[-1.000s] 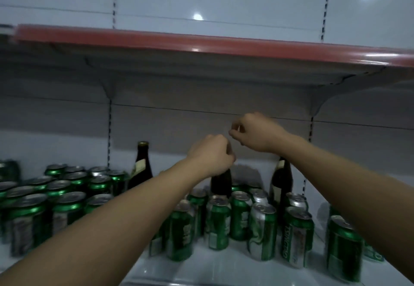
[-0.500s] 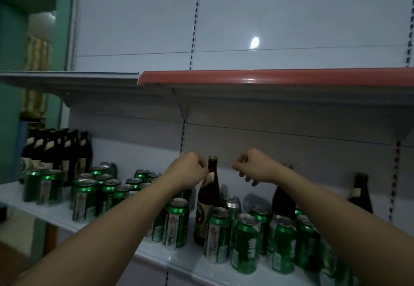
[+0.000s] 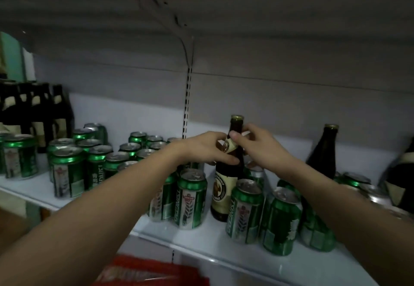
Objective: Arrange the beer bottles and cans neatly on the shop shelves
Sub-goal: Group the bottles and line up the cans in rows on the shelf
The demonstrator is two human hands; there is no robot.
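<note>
- Red plastic, probably a crate (image 3: pixel 154 272), sits blurred at the bottom edge, nearest the viewer and below the shelf.
- Two bare forearms reach forward over the white shelf (image 3: pixel 201 238) from the lower corners and meet at one bottle.
- Green cans (image 3: pixel 190 198) stand upright along the shelf front in loose clusters, not in straight rows. They are probably light and easy to dent or tip.
- Among them stands a brown bottle (image 3: pixel 226 187), upright, with a cream label and a gold cap.
- Left hand (image 3: pixel 206 149) wraps the bottle's shoulder, thumb across the front just under the neck label.
- Right hand (image 3: pixel 257 144) pinches the neck from the other side, fingertips touching the glass below the cap.
- Both hands are therefore grasping the bottle, neither is released.
- Glass like this is likely heavy, stiff, smooth and breakable. The neck guides it well, but a hand lower on the body would carry the weight better.
- Farther right, another dark bottle (image 3: pixel 322 151) stands behind cans.
- Far left, a tidy row of dark bottles (image 3: pixel 35 111) lines the back panel.
</note>
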